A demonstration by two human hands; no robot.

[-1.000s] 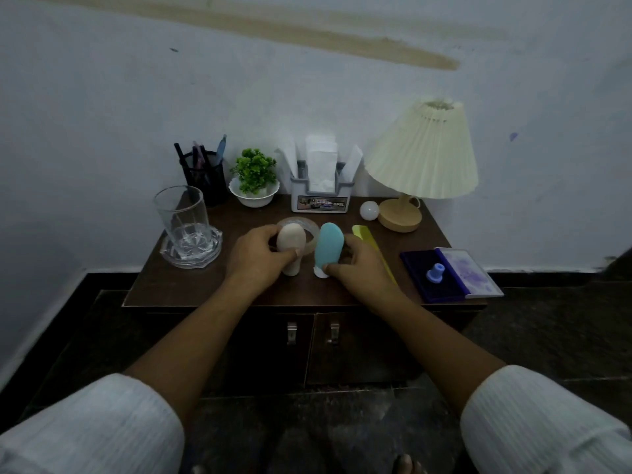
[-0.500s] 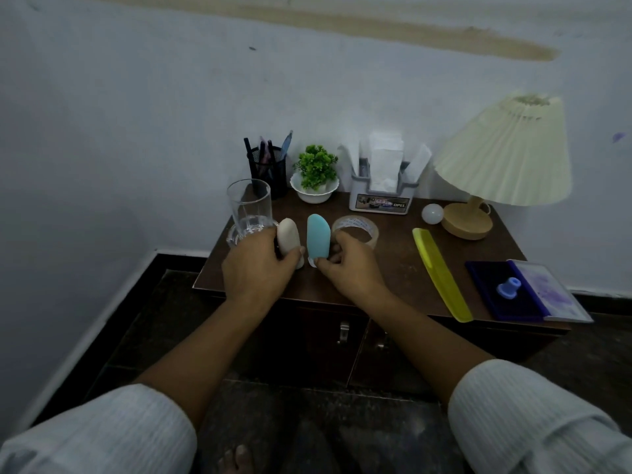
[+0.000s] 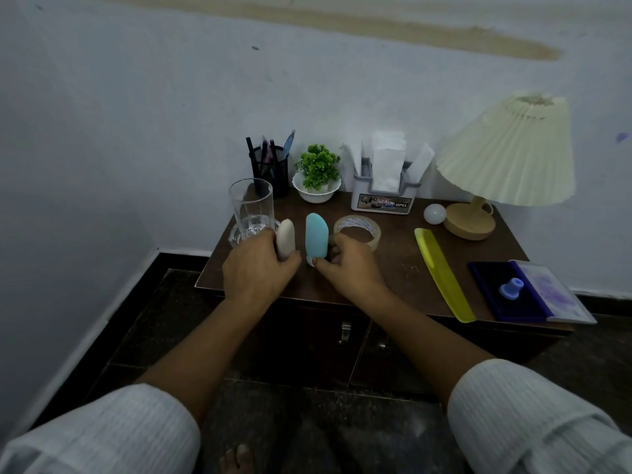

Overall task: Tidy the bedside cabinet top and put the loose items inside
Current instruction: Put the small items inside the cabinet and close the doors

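My left hand (image 3: 259,268) grips a beige oval bottle (image 3: 285,239), held upright over the left part of the brown cabinet top (image 3: 393,268). My right hand (image 3: 349,265) grips a light blue oval bottle (image 3: 316,237), also upright, a small gap apart from the beige one. A roll of clear tape (image 3: 357,229) lies flat just behind my right hand. A yellow comb (image 3: 441,271) lies diagonally to the right. The two cabinet doors (image 3: 342,343) below are closed.
A drinking glass on a glass coaster (image 3: 251,213) stands by my left hand. At the back are a pen holder (image 3: 270,169), a potted plant (image 3: 318,176), a tissue holder (image 3: 384,186), a white ball (image 3: 435,213) and a lamp (image 3: 502,159). An ink pad with stamp (image 3: 513,290) sits at the right edge.
Both hands have carried the two bottles from beside the tape toward the left part of the top, near the glass. The view has swung left.
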